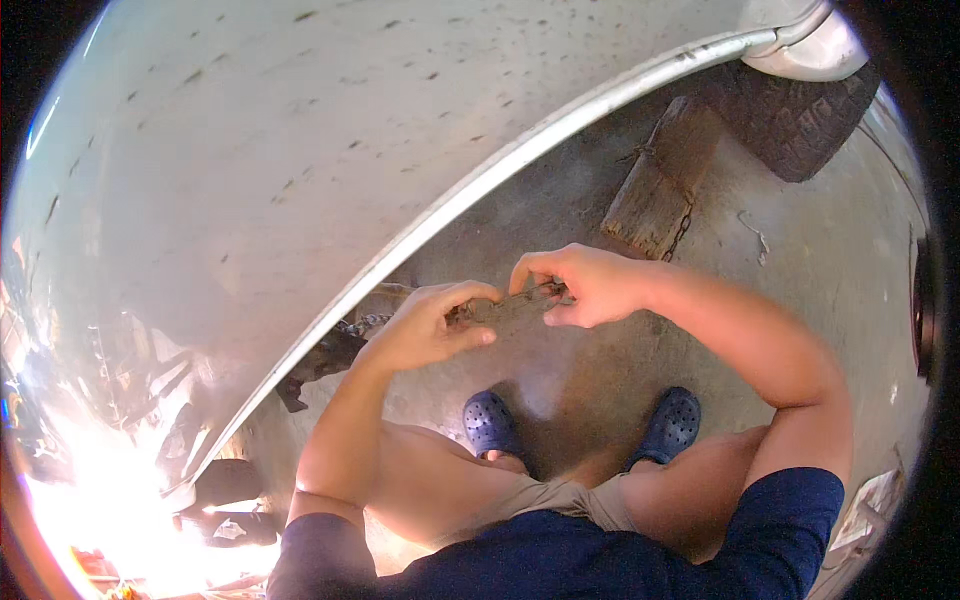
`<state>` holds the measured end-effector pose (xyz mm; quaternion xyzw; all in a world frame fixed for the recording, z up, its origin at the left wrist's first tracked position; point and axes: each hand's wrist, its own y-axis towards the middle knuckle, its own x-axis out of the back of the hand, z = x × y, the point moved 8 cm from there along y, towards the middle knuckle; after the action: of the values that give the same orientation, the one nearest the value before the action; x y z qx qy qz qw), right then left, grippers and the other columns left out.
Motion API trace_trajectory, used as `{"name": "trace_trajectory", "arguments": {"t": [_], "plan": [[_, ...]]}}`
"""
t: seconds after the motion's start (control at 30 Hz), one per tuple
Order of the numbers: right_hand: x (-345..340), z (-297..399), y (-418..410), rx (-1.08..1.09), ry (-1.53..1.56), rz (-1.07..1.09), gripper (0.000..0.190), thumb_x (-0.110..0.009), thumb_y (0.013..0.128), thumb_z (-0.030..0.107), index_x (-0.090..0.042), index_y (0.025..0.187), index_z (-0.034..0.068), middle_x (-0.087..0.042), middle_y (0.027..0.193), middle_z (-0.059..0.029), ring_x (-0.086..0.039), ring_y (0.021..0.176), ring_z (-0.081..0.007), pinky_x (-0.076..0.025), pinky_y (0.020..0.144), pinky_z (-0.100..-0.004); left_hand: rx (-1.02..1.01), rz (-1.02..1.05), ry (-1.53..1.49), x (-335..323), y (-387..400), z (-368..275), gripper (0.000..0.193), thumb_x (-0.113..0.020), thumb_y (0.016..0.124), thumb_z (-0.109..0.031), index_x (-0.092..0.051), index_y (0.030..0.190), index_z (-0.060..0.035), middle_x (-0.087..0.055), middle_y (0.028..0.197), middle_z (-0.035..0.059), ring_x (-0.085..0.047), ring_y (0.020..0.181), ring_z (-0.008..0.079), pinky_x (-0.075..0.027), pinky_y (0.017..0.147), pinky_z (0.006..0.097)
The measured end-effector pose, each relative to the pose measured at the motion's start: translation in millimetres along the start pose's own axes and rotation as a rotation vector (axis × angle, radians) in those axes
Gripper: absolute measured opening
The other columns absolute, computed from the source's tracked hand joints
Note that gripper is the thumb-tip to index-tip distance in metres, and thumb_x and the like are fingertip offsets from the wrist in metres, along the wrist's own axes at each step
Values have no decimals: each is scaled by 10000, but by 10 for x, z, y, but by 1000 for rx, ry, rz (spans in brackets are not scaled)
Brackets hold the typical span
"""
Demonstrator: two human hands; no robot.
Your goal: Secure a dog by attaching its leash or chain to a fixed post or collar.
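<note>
A dark metal chain (527, 297) stretches across the short gap between my two hands, low beside the vehicle. My left hand (431, 324) has its fingers curled around one end of this stretch, with the thumb apart below. At the other end, my right hand (596, 286) bends its fingers and thumb over dark links. Much of the chain in each palm is hidden by the fingers. Just beyond my right hand lies a wooden block (656, 187) on the concrete floor. A chain length (681, 232) hangs along its side; whether it joins the held one cannot be seen.
A dirt-spotted, pale vehicle panel (247, 150) with a bright lower edge (480, 191) overhangs the left and top. A tyre (795, 112) stands at upper right. Under the panel, left of my left hand, is a dark object (322, 360). Glare washes out the lower left.
</note>
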<state>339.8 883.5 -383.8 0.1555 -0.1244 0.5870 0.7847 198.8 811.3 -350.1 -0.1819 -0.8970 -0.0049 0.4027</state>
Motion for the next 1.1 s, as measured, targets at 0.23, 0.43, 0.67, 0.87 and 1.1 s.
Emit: {"name": "trace_trajectory", "arguments": {"t": [0.23, 0.43, 0.67, 0.87, 1.1], "plan": [[25, 33, -52, 73, 9, -196, 224, -730, 863, 167, -660, 1051, 65, -634, 968, -94, -643, 786, -274, -513, 717, -379, -13, -173, -51, 63, 66, 17, 209, -698, 940, -210, -676, 1035, -25, -654, 907, 93, -599, 761, 152, -481, 674, 299], [101, 270, -157, 275, -427, -533, 112, -693, 882, 153, -683, 966, 80, -629, 972, -81, -641, 797, -316, -527, 701, -409, 257, -394, -160, 142, 34, 200, 270, -693, 955, -250, -703, 1050, 3, -655, 809, 28, -572, 696, 84, -470, 641, 250], [-108, 188, -52, 66, -334, -529, 133, -611, 917, 184, -646, 870, 65, -642, 808, -138, -644, 739, -386, -503, 633, -482, 412, -479, -183, 88, -58, 421, 391, -716, 927, -341, -718, 1044, 32, -732, 869, 104, -664, 810, 171, -515, 725, 310], [-177, 244, 68, 24, -369, -436, 102, -600, 904, 151, -634, 873, 59, -641, 768, -152, -650, 751, -395, -502, 642, -499, 100, -457, 238, 114, -68, 147, 547, -704, 921, -352, -603, 1313, 16, -700, 1157, 172, -635, 1087, 295, -402, 1027, 421], [-166, 247, 27, 68, -373, -398, 85, -603, 889, 139, -624, 860, 61, -645, 799, -148, -648, 758, -391, -508, 656, -498, 45, -319, 18, 57, 71, 112, 565, -683, 915, -220, -514, 1405, 4, -652, 1166, 123, -605, 1106, 286, -417, 1011, 419]]}}
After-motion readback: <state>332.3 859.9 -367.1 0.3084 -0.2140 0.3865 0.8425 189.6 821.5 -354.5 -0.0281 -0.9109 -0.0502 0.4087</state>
